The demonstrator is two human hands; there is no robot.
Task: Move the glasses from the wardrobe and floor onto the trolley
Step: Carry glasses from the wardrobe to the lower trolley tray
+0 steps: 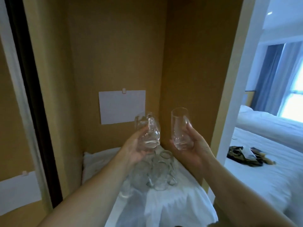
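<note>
- My left hand [136, 149] is up in front of the wardrobe [118, 54]. Its grip is curled round what looks like two clear glasses [148, 128] held side by side. They are blurry, so I am not sure of the count.
- My right hand [192, 145] is just right of that pair. Its grip is wrapped round one tall glass [179, 126], thumb on the front. The glass tips a little, mouth up.
- The pair and the tall glass are near each other but do not touch.
- Below both hands, more glasses [157, 174] stand packed close together on a white cloth [172, 205]. The cloth lies on the wardrobe's bottom shelf.
- One more small glass [125, 190] stands at the left edge of that bunch, partly hidden by my left arm.
- A white paper [122, 106] hangs on the wardrobe's back wall, behind and above the pair in my left hand.
- Another white sheet [19, 187] hangs low on the panel left of the wardrobe.
- Right of the wardrobe I see a bed [265, 176] with white sheets. Some dark things [246, 155] lie on it. I cannot tell what they are.
- Past the bed there is a bright window [293, 102] with grey curtains [268, 76].
</note>
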